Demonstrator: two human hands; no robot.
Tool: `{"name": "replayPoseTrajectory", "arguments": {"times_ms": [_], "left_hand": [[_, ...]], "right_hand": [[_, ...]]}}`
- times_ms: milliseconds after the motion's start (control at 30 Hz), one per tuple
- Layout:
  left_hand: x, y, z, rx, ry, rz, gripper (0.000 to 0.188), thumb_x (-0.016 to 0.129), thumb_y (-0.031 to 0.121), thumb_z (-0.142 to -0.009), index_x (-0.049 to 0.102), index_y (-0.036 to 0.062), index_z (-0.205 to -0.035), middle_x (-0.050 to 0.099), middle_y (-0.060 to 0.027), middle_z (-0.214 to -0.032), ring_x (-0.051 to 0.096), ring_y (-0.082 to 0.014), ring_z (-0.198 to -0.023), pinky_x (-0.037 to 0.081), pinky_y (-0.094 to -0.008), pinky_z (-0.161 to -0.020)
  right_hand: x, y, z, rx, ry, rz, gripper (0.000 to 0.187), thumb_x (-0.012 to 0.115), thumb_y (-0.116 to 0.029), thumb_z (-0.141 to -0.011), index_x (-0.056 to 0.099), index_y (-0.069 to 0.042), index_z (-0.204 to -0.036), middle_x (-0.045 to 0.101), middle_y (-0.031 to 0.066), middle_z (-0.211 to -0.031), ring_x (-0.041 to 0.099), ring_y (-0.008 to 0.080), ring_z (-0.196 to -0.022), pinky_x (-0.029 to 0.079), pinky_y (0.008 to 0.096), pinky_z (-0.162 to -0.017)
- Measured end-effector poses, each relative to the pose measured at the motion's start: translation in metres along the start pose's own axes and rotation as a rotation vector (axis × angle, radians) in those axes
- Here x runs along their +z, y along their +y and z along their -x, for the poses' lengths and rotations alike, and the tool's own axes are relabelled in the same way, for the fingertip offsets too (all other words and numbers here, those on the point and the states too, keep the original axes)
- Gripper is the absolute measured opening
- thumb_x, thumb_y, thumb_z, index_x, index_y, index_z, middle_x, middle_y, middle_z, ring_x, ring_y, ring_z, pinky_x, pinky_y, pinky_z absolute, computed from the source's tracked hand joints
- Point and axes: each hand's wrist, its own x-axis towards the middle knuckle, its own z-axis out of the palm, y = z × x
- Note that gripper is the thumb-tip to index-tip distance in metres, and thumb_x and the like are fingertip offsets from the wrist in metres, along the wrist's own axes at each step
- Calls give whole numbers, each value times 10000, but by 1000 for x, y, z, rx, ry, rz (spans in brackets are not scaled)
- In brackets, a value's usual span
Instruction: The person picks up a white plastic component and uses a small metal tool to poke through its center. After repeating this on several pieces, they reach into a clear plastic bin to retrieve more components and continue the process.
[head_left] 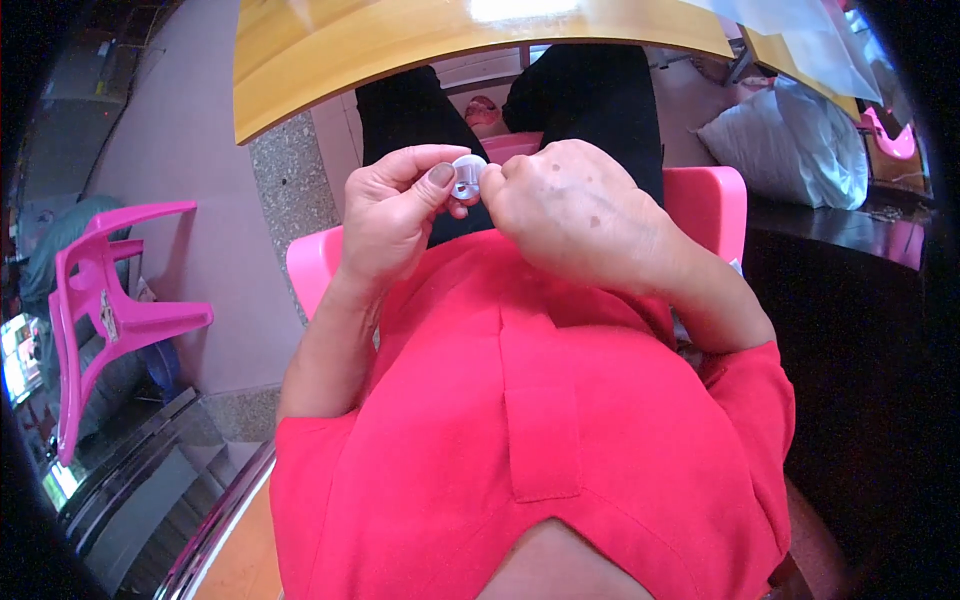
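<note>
Between the fingers (pixel 428 198) of our left hand (pixel 388 215) we pinch a small, round, pale disc (pixel 467 170), thumb on the near face and forefinger along its upper edge. Its rim looks white; toward the middle we see something shiny with a dark spot, too small to make out. Our right hand (pixel 585 210) is turned back up, its fingers curled in, the tips right at the disc's right edge. The back of that hand hides most of those fingers, so we cannot tell whether they grip anything. We hold the disc up in the air, between both hands, above our lap.

Below the hands lies our red shirt (pixel 430 420), and past them our legs, in black trousers (pixel 590 95), reach under the yellow bench (pixel 400 55). We sit on a pink chair (pixel 712 205), its edges showing on both sides of us. Another pink chair (pixel 125 300) is well apart on the left, in front of a pale wall (pixel 215 200). On the right, a full white bag (pixel 790 145) rests near the bench, and a translucent sheet (pixel 815 35) hangs over the bench's corner.
</note>
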Motion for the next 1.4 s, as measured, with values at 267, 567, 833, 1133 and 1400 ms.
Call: {"name": "replayPoseTrajectory", "arguments": {"times_ms": [267,567,833,1133,1400], "left_hand": [[2,0,4,-69,31,-116,139,579,5,-881,659,-46,-983,668,-97,-844,593,-121,-689,500,-240,-615],[4,-1,-2,-11,55,-166,137,591,24,-880,662,-48,-973,667,-96,-830,589,-122,-681,496,-245,-617],[-15,12,-15,13,-116,174,246,489,119,-957,575,-49,-1113,654,-184,-966,648,-224,-762,521,-292,-649],[-16,7,-11,27,-95,153,245,492,129,-957,575,-43,-1110,650,-197,-1006,645,-217,-776,517,-287,-663],[-16,12,-15,6,-113,199,238,497,126,-954,567,-42,-1106,646,-213,-1006,645,-222,-778,519,-290,-666]], "right_hand": [[9,-2,4,-132,4,57,161,503,-78,-839,586,54,-800,612,173,-636,638,267,-568,503,365,-492],[10,0,5,-141,62,137,119,519,-67,-812,554,47,-823,608,160,-650,630,267,-571,502,357,-503],[-4,8,10,88,285,-187,134,570,-52,-730,561,23,-840,643,195,-737,661,337,-684,539,399,-600],[13,3,12,78,300,-229,89,569,-5,-785,513,0,-854,587,158,-669,621,330,-612,493,389,-509],[13,5,9,97,278,-228,88,558,-23,-788,518,2,-862,598,166,-699,629,338,-635,500,399,-524]]}}
